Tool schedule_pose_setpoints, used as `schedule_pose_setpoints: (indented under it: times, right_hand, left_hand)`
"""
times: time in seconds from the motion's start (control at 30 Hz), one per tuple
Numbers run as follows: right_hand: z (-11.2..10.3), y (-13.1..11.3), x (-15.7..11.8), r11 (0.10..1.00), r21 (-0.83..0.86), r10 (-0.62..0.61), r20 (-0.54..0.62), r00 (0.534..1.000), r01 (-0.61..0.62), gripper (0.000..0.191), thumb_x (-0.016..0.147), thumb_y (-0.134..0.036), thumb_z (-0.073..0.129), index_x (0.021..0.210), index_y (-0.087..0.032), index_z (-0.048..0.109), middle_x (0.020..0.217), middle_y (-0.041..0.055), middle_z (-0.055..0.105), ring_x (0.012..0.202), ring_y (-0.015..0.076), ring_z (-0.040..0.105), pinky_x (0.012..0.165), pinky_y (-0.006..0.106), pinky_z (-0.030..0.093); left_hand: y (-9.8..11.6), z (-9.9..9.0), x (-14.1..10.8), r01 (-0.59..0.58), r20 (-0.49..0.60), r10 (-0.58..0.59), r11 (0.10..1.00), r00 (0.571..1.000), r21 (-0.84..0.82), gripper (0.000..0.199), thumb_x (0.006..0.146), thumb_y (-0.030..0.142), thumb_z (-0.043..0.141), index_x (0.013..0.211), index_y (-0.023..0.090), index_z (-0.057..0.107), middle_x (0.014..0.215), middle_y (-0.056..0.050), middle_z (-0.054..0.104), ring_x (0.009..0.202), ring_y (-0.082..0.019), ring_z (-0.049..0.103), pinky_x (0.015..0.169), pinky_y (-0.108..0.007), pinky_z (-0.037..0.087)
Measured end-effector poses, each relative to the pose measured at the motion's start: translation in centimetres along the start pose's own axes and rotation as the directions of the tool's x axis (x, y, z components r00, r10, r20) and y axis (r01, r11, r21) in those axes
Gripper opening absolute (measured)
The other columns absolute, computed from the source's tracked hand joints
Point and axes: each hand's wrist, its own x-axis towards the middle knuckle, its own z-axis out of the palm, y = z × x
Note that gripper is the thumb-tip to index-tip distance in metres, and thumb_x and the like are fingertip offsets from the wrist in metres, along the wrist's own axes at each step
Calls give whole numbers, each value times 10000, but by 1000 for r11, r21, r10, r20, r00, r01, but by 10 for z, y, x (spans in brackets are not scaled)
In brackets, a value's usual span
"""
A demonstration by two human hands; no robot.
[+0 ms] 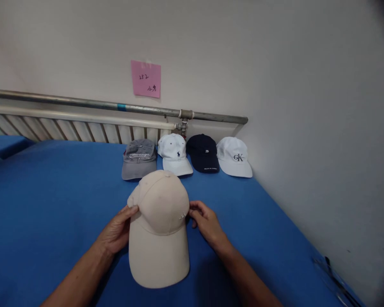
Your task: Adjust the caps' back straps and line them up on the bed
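A beige cap (161, 209) is held above the blue surface, its brim pointing down toward me and small lettering at the right of its crown. My left hand (118, 228) grips the cap's left edge, thumb on top and the other fingers partly hidden beneath. On the opposite side, my right hand (206, 221) has its curled fingers at the cap's right edge, the fingertips partly behind it. Behind stand a grey cap (139, 158), a white cap with a small dark emblem (174, 153), a dark navy cap (202, 153) and a white cap with black letters (234, 157), in a row.
Blue cloth (60, 204) covers the surface. Along the back wall run a metal pipe (83, 102) and a white radiator (70, 129). A pink note (146, 79) hangs above. Thin dark-framed glasses (337, 281) lie at the lower right, by the wall.
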Motion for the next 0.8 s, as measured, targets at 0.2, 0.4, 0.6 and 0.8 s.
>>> schedule_pose_setpoints:
  times: [0.2, 0.4, 0.6, 0.8]
  right_hand:
    - [1, -3, -2, 1000, 9, 16, -18, 1000, -16, 120, 700, -207, 606, 784, -211, 692, 648, -24, 629, 494, 102, 480, 488, 237, 395]
    - [1, -6, -5, 1000, 4, 10, -28, 1000, -10, 118, 697, -211, 620, 778, -225, 705, 656, -20, 630, 507, 108, 480, 496, 244, 400]
    - [0, -5, -3, 1000, 12, 23, -22, 999, -22, 116, 687, -207, 623, 769, -224, 704, 635, -26, 617, 499, 106, 474, 485, 241, 391]
    - [7, -5, -9, 998, 30, 52, 43, 998, -54, 90, 718, -222, 629, 792, -212, 681, 638, -10, 613, 538, 124, 521, 449, 227, 392]
  left_hand:
    - [2, 1, 3, 44, -169, -56, 997, 984, -71, 184, 778, 68, 637, 936, 122, 713, 731, -102, 751, 833, -314, 726, 852, -465, 562]
    - [5, -7, 7, 146, -170, -173, 976, 970, -163, 347, 792, 183, 642, 1135, 153, 683, 786, -114, 760, 877, -359, 714, 825, -523, 555]
    - [4, -4, 6, 164, -141, -188, 973, 972, -165, 342, 808, 188, 622, 1143, 152, 678, 769, -105, 756, 852, -343, 718, 805, -499, 558]
    - [6, -1, 2, 105, -164, -141, 973, 976, -207, 373, 851, 219, 597, 1221, 188, 637, 796, -95, 759, 862, -323, 718, 821, -491, 553]
